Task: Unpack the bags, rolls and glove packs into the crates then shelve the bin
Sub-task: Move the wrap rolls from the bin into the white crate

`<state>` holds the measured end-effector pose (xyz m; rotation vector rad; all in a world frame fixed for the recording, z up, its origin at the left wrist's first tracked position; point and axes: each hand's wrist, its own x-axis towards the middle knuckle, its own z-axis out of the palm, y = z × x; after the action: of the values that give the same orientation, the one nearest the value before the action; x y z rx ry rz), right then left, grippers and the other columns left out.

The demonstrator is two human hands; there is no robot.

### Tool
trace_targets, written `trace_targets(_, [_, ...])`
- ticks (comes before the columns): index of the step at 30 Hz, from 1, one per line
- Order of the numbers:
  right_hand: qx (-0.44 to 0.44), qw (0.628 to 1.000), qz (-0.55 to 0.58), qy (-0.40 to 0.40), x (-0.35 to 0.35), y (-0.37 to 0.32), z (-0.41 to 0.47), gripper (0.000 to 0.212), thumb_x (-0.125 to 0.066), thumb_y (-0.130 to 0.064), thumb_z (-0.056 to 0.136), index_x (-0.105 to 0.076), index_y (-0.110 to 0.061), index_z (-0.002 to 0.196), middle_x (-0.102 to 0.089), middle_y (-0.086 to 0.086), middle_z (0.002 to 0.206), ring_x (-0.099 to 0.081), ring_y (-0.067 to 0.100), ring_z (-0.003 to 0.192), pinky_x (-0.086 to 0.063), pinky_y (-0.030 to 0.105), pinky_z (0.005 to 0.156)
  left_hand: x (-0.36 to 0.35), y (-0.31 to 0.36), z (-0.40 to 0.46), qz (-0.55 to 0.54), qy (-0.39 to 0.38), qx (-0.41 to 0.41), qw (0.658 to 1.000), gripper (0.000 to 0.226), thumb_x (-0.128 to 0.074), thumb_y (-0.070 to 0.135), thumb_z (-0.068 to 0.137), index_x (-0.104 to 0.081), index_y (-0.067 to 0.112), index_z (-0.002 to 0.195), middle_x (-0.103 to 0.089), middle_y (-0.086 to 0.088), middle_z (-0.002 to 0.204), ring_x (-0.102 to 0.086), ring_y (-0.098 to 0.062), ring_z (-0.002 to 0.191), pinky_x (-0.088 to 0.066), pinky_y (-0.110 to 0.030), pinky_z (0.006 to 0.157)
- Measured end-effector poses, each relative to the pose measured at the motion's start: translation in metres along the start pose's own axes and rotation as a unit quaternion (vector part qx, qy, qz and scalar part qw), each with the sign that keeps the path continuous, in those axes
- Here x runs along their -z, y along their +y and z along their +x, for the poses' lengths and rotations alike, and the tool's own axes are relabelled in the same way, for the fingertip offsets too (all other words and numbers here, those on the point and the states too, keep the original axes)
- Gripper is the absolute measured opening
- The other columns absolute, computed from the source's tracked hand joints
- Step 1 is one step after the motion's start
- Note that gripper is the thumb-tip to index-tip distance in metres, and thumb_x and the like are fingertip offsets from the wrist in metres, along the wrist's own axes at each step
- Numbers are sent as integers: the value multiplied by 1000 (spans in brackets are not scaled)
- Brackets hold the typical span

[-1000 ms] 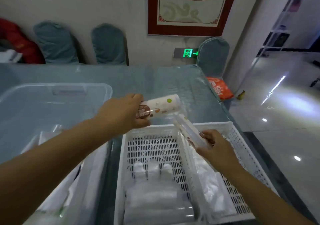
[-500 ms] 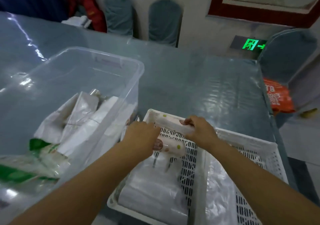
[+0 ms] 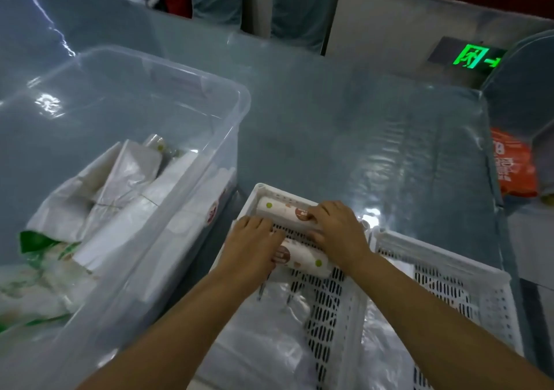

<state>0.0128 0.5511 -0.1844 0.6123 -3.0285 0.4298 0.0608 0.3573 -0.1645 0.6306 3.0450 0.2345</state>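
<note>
Two white dotted rolls lie side by side at the far end of the left white crate. My right hand holds the far roll against the crate's end wall, fingers curled over its right part. My left hand grips the near roll and covers its left end. Clear plastic packs lie under my arms in that crate. At the left stands the clear bin, with white and green bags and another roll inside.
A second white crate holding clear plastic adjoins the first on the right, near the table's right edge. The table wears a glossy grey-blue cover. Covered chairs stand along the far wall, and an orange bag sits off the right edge.
Both hands came down into the left crate. The right hand set its roll against the far wall, and the left hand lowered its roll beside it. The view tilted toward the table.
</note>
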Motion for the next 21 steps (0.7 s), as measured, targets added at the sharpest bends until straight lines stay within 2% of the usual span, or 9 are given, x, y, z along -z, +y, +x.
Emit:
trace_targets(4, [13,1000,-14,15,12,12,-3,26,-75,-13,71,-69,-10,96,-65,10,86,-57,30,80,-42,36,71,-10,5,15,6,-15,-43,999,52,-71,30,69,-56,24,118,-53,-3,119,-45,-24,112,-35,-37,100])
trace_targets(9, [-11,1000,23,13,16,18,-18,20,-73,-10,74,-69,-7,94,-64,12,86,-58,30,78,-43,36,68,-24,9,32,-29,-46,-19,998,52,-64,24,79,-41,17,125,-44,-5,128,-38,-22,116,-31,-35,103])
trace_targets(12, [-26,999,41,18,16,16,-25,20,-69,-5,76,-69,-4,96,-65,13,89,-58,30,79,-48,38,64,-31,7,29,-15,-31,0,999,47,-61,29,78,-44,20,121,-48,-1,124,-40,-20,114,-29,-35,104])
trace_targets(15, [-30,998,40,23,16,12,-32,23,-64,0,78,-68,-3,100,-65,15,94,-59,32,82,-48,40,67,-32,7,29,-1,-19,4,1000,47,-64,30,76,-46,23,118,-51,0,120,-42,-20,110,-31,-36,101])
trace_targets(19, [-44,997,57,38,21,0,-43,29,-61,0,81,-66,-5,108,-64,12,106,-58,29,91,-48,37,71,-24,9,25,-29,-35,2,999,52,-66,22,76,-46,22,124,-50,-2,125,-43,-21,114,-34,-38,103])
trace_targets(21, [-49,992,99,66,24,-12,-57,29,-62,1,79,-67,-6,107,-64,12,104,-59,28,92,-48,35,73,-14,7,13,-34,-13,-5,999,55,-68,16,74,-48,18,125,-52,-6,127,-45,-24,116,-38,-39,101])
